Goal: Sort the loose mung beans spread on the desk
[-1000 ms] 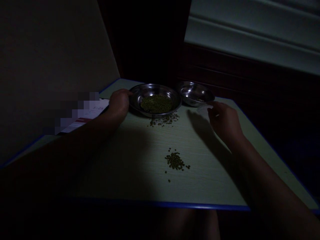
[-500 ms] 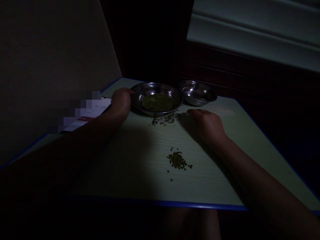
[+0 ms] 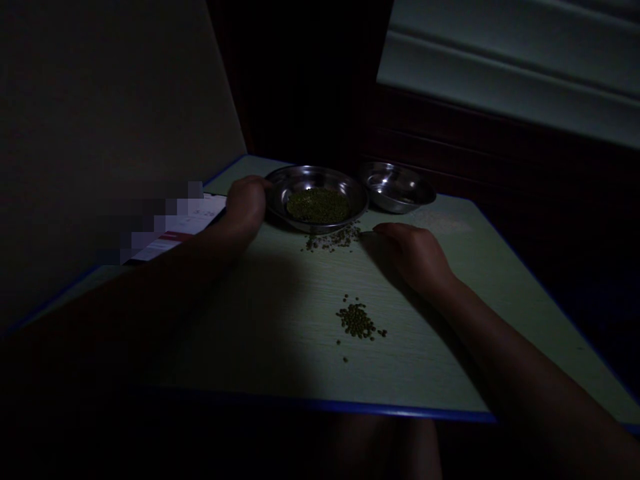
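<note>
A steel bowl (image 3: 280, 207) holding a heap of green mung beans (image 3: 319, 205) stands at the table's far side. My left hand (image 3: 247, 205) is closed at the bowl's left rim, its fingers partly hidden in the dark. Just in front of the bowl lies a scatter of beans mixed with pale grains (image 3: 330, 241). My right hand (image 3: 417, 252) is closed in a pinch, right of that scatter. A thin tip shows beyond its fingers at the scatter's edge; its kind is too dark to make out. Nearer me is a small pile of mung beans (image 3: 357, 321).
A second steel bowl (image 3: 397, 198) sits at the back right, with a patch of pale grains (image 3: 443, 221) in front of it. A printed paper or box (image 3: 175, 230) lies at the left. The pale table (image 3: 270, 360) has a blue edge; a wall rises on the left.
My right hand has dipped slightly, and the thin tip now points lower, at the scatter's edge. My left hand keeps its place at the bowl. The view has shifted a little.
</note>
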A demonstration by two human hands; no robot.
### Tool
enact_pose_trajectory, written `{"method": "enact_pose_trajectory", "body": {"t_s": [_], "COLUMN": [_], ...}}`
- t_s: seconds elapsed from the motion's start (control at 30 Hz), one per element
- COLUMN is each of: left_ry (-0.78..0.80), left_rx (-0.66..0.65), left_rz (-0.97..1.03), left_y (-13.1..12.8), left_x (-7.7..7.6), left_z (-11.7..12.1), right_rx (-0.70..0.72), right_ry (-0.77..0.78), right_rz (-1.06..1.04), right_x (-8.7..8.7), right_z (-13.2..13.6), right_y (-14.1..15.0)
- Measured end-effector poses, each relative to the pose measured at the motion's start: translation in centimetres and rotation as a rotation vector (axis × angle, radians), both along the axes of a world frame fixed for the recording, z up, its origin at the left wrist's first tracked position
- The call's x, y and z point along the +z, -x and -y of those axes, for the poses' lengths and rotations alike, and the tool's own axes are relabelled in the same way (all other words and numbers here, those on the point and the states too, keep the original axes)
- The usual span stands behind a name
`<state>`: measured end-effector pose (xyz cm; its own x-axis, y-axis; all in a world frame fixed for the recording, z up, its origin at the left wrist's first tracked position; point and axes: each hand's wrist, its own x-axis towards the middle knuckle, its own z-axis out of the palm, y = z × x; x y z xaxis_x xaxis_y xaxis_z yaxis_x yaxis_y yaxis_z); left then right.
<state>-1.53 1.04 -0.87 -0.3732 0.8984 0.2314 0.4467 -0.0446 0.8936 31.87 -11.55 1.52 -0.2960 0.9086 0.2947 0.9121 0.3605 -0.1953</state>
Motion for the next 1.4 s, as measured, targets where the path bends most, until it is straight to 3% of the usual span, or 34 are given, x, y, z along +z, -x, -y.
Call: {"method": "enact_pose_trajectory", "body": {"t_s": [0.6,0.97,1.17,1.4], "left_ry": [0.01,0.04,0.038,0.021], "left_rx": [-0.014,-0.026,-0.006,0.005], "left_rz": [-0.017,0.02,-0.011,0.027], "left_y": [-0.2,-0.9,-1.0,-0.8], "left_x": [0.1,1.0,1.0,0.7], "left_z": [0.4,1.2,1.3,1.1], "right_rx": [-0.011,0.008,-0.035,-0.034], "right_ry": [-0.064,0.006,-0.078,-0.115], "right_rz": [-0.07,0.011,0.123,0.026], "right_x": [0.8,1.2,1.9,1.6], "right_z": [1.2,1.9,2.1,1.3], "right_y": [-0.2,1.3,1.7,0.3]}}
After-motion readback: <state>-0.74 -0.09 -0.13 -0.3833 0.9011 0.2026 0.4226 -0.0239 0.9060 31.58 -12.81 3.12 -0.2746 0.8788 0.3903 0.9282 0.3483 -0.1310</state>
